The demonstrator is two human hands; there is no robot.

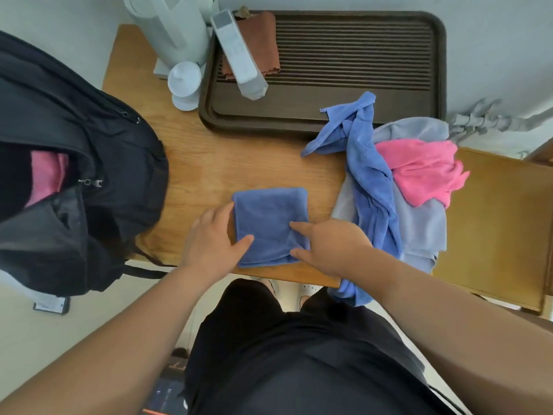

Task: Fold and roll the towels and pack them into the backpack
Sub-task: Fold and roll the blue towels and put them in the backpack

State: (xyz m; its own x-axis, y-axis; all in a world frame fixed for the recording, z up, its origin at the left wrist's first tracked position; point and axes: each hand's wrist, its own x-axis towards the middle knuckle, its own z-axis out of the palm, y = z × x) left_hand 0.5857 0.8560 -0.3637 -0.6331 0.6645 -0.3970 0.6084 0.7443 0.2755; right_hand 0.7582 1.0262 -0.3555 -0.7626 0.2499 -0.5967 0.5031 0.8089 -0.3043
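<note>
Blue folded towel [270, 226] is being pressed flat near the 6 o'clock edge of the wooden table [209, 157], square-ish and neat. It's being pinned from both sides. The left hand [209, 238] is being laid along its 9 o'clock edge, fingers straight and a bit spread, thumb resting on the cloth. The right hand [332, 244] is being set at its 3 o'clock side, index finger and thumb spread apart and both touching the towel, with nothing pinched as far as can be seen.

Over at 9 o'clock the black backpack [74, 175] is being propped open, something pink [48, 175] tucked inside. At 3 o'clock a loose blue towel [368, 175], pink towel [425, 172] and grey towel [419, 223] are being heaped together, partly draped over the table edge. A dark tray [329, 100] is being parked at 12 o'clock.
</note>
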